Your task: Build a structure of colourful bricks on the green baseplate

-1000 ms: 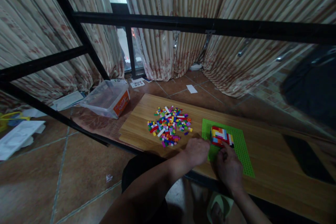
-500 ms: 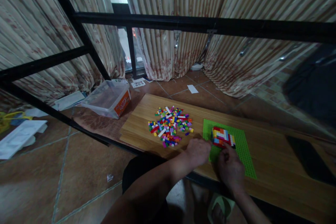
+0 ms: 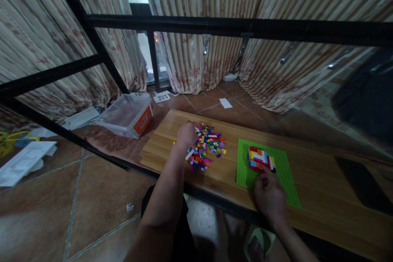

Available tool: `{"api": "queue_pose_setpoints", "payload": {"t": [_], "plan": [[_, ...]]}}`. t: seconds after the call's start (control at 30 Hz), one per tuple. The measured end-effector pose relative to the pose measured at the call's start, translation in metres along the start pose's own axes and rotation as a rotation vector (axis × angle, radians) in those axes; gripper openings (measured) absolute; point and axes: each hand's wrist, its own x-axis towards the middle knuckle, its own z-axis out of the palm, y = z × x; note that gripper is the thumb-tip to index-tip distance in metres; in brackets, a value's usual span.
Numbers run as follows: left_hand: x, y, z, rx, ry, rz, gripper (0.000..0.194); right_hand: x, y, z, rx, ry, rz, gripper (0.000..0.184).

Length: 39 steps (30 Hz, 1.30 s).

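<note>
A pile of small loose coloured bricks (image 3: 206, 146) lies on the wooden board (image 3: 310, 188). My left hand (image 3: 186, 134) reaches over the pile's left side, fingers curled down onto the bricks; what they hold is hidden. A green baseplate (image 3: 284, 176) lies to the right with a multicoloured block of joined bricks (image 3: 259, 158) on it. My right hand (image 3: 269, 194) rests on the baseplate just in front of that block, fingers bent, fingertips touching its near edge.
A clear plastic box with an orange label (image 3: 126, 115) sits on the floor to the left. A black metal frame (image 3: 215, 26) crosses above the board. A dark flat object (image 3: 362, 186) lies at the board's right. Papers (image 3: 24, 157) lie on the tiled floor.
My left hand has left the baseplate's left edge and moved up and left to the brick pile. My right hand has stayed by the built block.
</note>
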Motion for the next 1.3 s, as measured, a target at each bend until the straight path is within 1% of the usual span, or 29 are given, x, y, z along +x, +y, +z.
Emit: {"api": "queue_pose_setpoints", "payload": {"t": [0.1,0.2,0.37,0.57,0.63,0.73,0.8,0.87,0.93,1.0,1.07,1.13,1.2,1.3], "plan": [[0.000,-0.011,0.004,0.027,0.000,-0.040,0.045,0.000,0.000,0.001,-0.003,0.007,0.008,0.046],[-0.002,-0.014,0.009,0.043,0.005,-0.059,0.042,0.000,0.000,0.001,0.001,0.019,-0.003,0.046],[-0.002,-0.020,0.008,0.063,0.001,-0.087,0.041,0.000,0.001,0.002,0.013,0.019,-0.025,0.044],[-0.003,-0.024,0.010,0.068,0.011,-0.089,0.041,-0.001,0.002,0.002,0.027,0.035,-0.028,0.043],[-0.005,-0.026,0.008,0.070,0.016,-0.085,0.040,0.000,0.001,0.003,0.038,0.036,-0.027,0.042],[-0.010,-0.027,-0.001,0.066,0.011,-0.058,0.038,0.000,-0.001,0.003,0.044,0.041,-0.014,0.041],[-0.014,-0.023,-0.007,0.036,-0.003,-0.024,0.033,0.001,-0.003,0.003,0.062,0.040,-0.012,0.041],[-0.018,-0.014,-0.008,-0.042,-0.015,0.046,0.026,0.002,-0.004,0.003,0.101,0.038,-0.003,0.040],[-0.024,0.003,-0.002,-0.163,-0.036,0.163,0.018,0.003,-0.005,0.001,0.164,0.041,0.030,0.039],[-0.033,0.025,0.011,-0.274,-0.099,0.303,0.014,0.004,-0.006,-0.001,0.247,0.066,0.085,0.037],[-0.044,0.050,0.027,-0.329,-0.164,0.392,0.013,0.005,-0.006,-0.004,0.327,0.113,0.136,0.036],[-0.056,0.073,0.041,-0.314,-0.208,0.435,0.014,0.003,-0.006,-0.007,0.386,0.145,0.164,0.034],[-0.069,0.093,0.053,-0.262,-0.249,0.471,0.016,-0.002,-0.007,-0.009,0.429,0.137,0.162,0.034],[-0.083,0.112,0.063,-0.203,-0.283,0.561,0.021,-0.012,-0.011,-0.014,0.484,0.040,0.119,0.038]]}}
